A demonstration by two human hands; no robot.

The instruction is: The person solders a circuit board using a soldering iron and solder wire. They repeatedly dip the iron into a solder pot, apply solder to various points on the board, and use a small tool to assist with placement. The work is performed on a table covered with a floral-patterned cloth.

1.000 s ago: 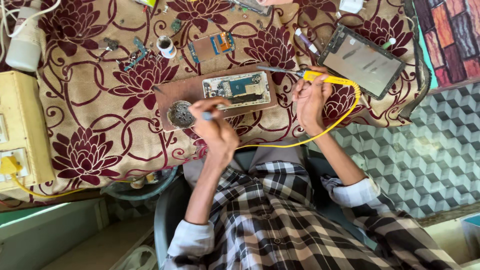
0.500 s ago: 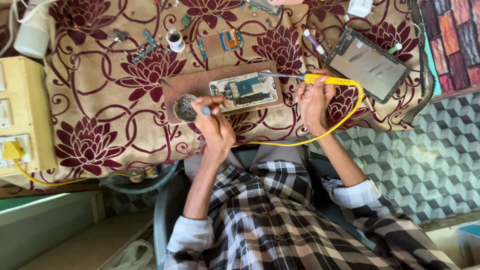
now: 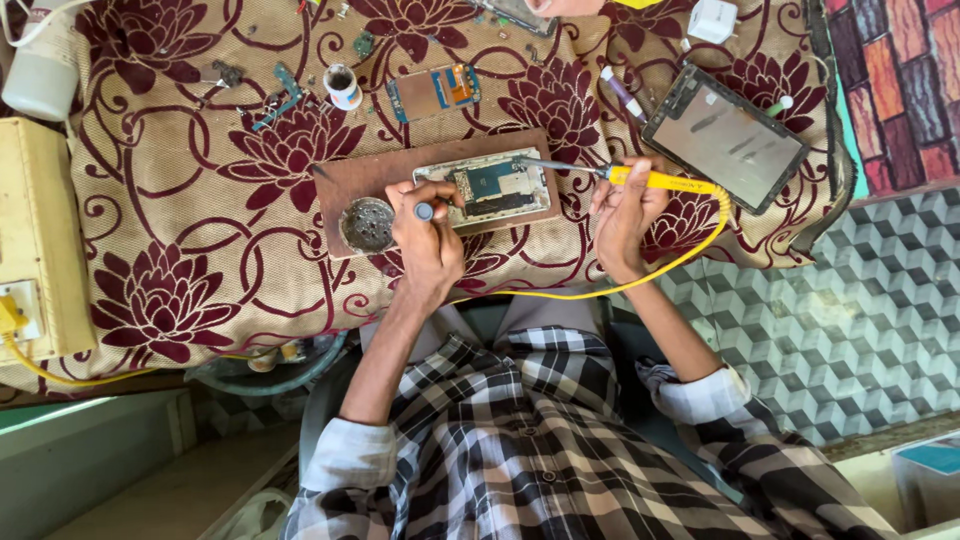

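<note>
Opened phone on wooden board, both hands at work.

Left hand [image 3: 428, 235] grips a small blue-tipped tool [image 3: 425, 211] at the phone [image 3: 495, 187]. Right hand [image 3: 622, 212] holds a yellow soldering iron [image 3: 640, 179], tip toward the phone. Round tin [image 3: 368, 223] sits on the board [image 3: 350, 180].

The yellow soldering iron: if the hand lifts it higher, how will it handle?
The soldering iron looks slim and rigid, so probably light in the right hand. Its yellow cord droops loosely and may drag. The round handle could roll if set down.
</note>
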